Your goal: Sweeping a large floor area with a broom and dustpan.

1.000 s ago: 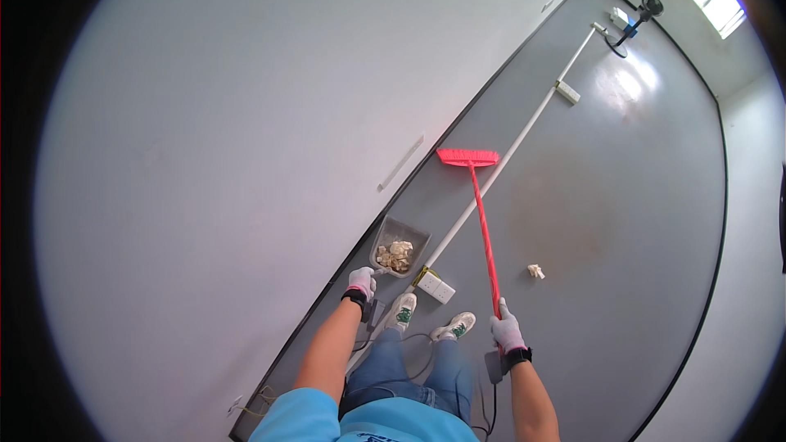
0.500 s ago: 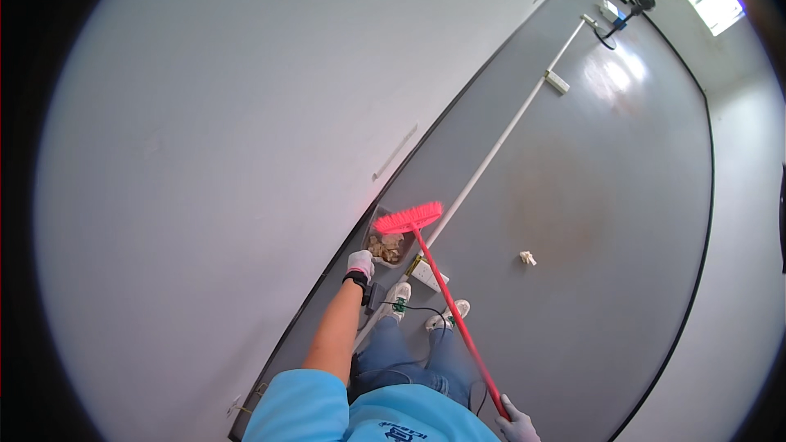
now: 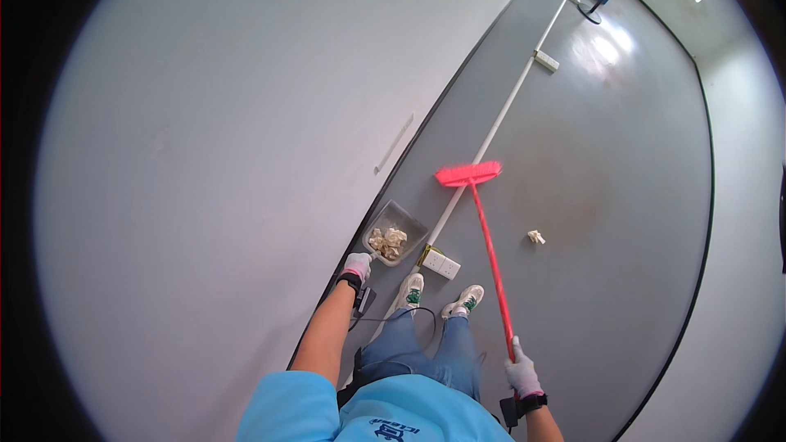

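Observation:
My gloved left hand [image 3: 357, 265] is closed at the near end of a grey dustpan [image 3: 416, 230], gripping its handle, which the hand mostly hides. Crumpled paper scraps [image 3: 388, 242] lie inside the pan. In my gloved right hand [image 3: 522, 373] is the red stick of a broom [image 3: 493, 262]. The broom's bristled head hangs over or on the white floor strip, to the right of and beyond the dustpan. A crumpled piece of paper [image 3: 535, 236] rests on the grey floor, right of the broom stick.
A long white cable strip [image 3: 509, 102] runs across the floor [image 3: 622, 278], with a white power socket [image 3: 441, 263] by my shoes and another socket block [image 3: 547, 61] farther along. A black stand [image 3: 602, 4] is at the far end. The white wall [image 3: 229, 155] rises close on my left.
The broom head has moved right and away from above the dustpan, uncovering it. My right hand has come up and forward with the stick. My left hand still holds the dustpan.

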The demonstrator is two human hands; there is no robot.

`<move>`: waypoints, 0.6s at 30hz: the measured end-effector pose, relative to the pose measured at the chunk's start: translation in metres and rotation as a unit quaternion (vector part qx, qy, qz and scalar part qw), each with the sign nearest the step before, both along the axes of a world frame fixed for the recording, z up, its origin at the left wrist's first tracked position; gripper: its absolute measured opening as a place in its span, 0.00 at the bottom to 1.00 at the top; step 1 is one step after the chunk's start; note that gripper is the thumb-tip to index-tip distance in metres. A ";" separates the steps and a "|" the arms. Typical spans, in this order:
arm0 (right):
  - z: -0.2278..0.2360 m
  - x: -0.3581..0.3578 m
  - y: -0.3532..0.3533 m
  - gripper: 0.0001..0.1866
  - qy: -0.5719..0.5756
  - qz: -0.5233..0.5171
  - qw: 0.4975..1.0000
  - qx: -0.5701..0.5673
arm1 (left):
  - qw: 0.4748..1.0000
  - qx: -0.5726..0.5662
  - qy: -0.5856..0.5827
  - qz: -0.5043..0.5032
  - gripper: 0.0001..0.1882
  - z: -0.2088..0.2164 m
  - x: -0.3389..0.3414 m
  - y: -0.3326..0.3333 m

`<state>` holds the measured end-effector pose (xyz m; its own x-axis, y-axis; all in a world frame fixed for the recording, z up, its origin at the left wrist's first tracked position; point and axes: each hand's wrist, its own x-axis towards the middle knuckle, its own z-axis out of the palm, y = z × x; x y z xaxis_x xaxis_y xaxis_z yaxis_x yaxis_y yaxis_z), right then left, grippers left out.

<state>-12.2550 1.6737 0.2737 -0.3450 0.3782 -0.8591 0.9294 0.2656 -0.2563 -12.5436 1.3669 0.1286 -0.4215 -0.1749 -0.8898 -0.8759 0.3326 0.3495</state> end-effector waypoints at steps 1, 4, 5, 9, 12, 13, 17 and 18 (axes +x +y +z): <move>-0.001 0.011 -0.010 0.30 -0.009 0.005 1.000 -0.012 | 1.000 -0.010 0.005 -0.006 0.06 -0.005 -0.002 -0.003; 0.016 0.051 -0.041 0.30 -0.065 0.038 0.996 -0.039 | 0.996 -0.077 0.012 -0.034 0.06 -0.034 -0.007 -0.017; 0.012 0.085 -0.047 0.31 0.000 0.104 0.994 -0.013 | 0.994 -0.045 0.062 -0.080 0.06 -0.054 -0.010 -0.034; 0.116 0.082 -0.071 0.26 0.006 -0.187 0.970 -0.158 | 0.994 -0.039 0.054 -0.087 0.06 -0.051 -0.020 -0.006; 0.133 0.096 -0.091 0.27 0.075 -0.196 0.953 -0.217 | 0.923 -0.083 0.198 -0.319 0.05 -0.090 -0.027 -0.125; 0.127 0.104 -0.092 0.27 0.071 -0.223 0.954 -0.185 | 0.976 -0.048 0.119 -0.177 0.05 -0.074 -0.022 -0.064; 0.079 0.109 -0.075 0.29 0.048 -0.181 0.976 -0.107 | 1.000 0.012 0.010 -0.001 0.06 -0.021 -0.004 -0.020; 0.063 0.099 -0.074 0.31 0.032 -0.146 0.985 -0.084 | 1.000 0.021 0.006 -0.006 0.06 -0.002 0.002 -0.024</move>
<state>-12.1557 1.5997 0.3368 -0.2983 0.3234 -0.8980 0.9404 -0.0615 -0.3346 -12.5416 1.3431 0.1262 -0.4341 -0.1328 -0.8910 -0.8675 0.3284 0.3737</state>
